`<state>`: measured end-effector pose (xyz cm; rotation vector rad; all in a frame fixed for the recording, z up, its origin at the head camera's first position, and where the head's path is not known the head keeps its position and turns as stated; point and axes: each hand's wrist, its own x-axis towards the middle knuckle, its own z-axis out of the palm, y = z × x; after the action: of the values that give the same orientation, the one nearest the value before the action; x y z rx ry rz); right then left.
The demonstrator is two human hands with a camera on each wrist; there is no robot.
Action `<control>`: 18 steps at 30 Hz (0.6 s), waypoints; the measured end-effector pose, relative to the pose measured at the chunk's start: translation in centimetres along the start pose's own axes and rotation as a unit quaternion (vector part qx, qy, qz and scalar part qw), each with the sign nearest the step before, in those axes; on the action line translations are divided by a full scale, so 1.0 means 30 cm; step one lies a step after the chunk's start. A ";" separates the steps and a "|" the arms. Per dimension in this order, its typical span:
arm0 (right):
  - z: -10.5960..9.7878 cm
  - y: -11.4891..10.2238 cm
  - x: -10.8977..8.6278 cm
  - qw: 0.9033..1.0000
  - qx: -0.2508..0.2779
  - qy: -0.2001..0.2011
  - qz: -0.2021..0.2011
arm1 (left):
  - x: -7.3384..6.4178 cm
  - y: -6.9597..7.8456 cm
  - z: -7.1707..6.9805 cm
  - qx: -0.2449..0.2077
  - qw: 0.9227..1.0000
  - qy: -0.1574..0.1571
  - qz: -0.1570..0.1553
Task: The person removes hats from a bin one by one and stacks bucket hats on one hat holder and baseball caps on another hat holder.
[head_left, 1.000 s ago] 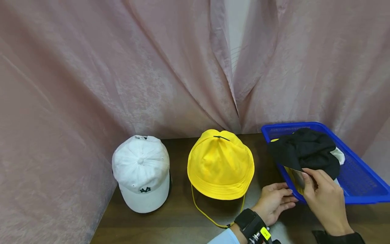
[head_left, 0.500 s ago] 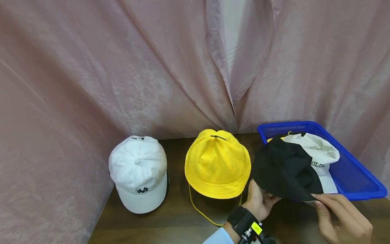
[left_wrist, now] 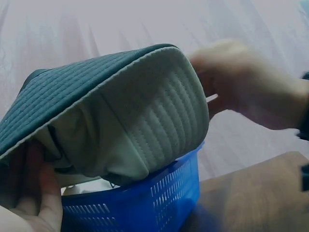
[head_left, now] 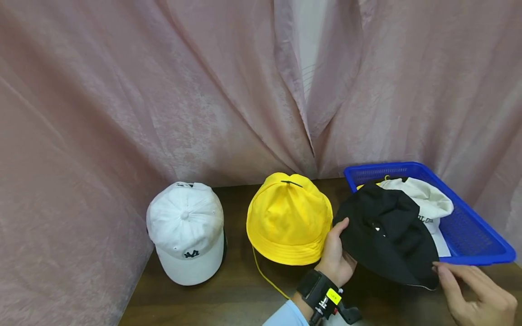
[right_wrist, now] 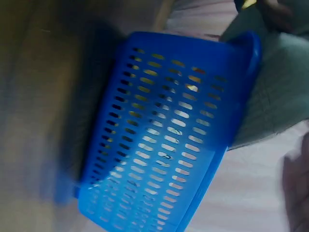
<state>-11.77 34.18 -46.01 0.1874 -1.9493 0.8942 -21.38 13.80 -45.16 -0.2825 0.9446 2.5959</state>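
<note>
"far left?"
"white cap (head_left: 185, 226), one. on table (head_left: 228, 299), crown up, dark emblem above the brim."
"next?"
"yellow hat (head_left: 290, 222), one. on table, crown up, yellow cord (head_left: 269, 282) trailing from the brim."
"then?"
"left hand (head_left: 336, 260), just beside it. holding black hat (head_left: 383, 231) by the brim: thumb above, fingers under."
"the black hat's place?"
"raised, tilted, over the near left part of a blue basket (head_left: 481, 260)."
"basket contents?"
"cream cap (head_left: 428, 199), one, dark lettering."
"far right?"
"right hand (head_left: 477, 287), fingertips at the black hat's brim edge. pinched or merely touching: cannot tell."
</note>
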 end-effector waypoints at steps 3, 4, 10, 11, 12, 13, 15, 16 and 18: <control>0.010 0.051 0.072 0.993 -0.087 -0.021 0.077 | -0.004 0.001 -0.008 -0.008 1.000 -0.010 0.002; 0.011 0.072 0.096 0.987 -0.118 -0.056 0.098 | -0.004 0.001 -0.011 -0.010 1.000 -0.018 0.003; 0.057 0.186 0.203 0.922 -0.194 -0.294 0.163 | -0.010 -0.001 -0.033 -0.040 0.997 -0.066 0.011; 0.066 0.196 0.213 0.913 -0.190 -0.320 0.169 | -0.013 -0.001 -0.036 -0.044 0.996 -0.071 0.010; 0.075 0.205 0.218 0.909 -0.182 -0.335 0.167 | -0.016 -0.002 -0.038 -0.047 0.996 -0.077 0.007; 0.080 0.211 0.221 0.908 -0.174 -0.345 0.163 | -0.017 -0.001 -0.039 -0.048 0.996 -0.079 0.003; 0.087 0.218 0.224 0.910 -0.156 -0.351 0.158 | -0.021 -0.002 -0.039 -0.041 0.996 -0.076 -0.005; 0.087 0.219 0.226 0.911 -0.151 -0.349 0.159 | -0.023 -0.002 -0.038 -0.035 0.997 -0.074 -0.009; 0.088 0.214 0.225 0.919 -0.145 -0.330 0.159 | -0.025 0.000 -0.036 -0.026 0.997 -0.066 -0.014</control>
<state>-20.26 38.60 -44.56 -0.0149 -2.7790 0.7877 -20.63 12.89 -45.76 -0.1340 0.8235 2.5800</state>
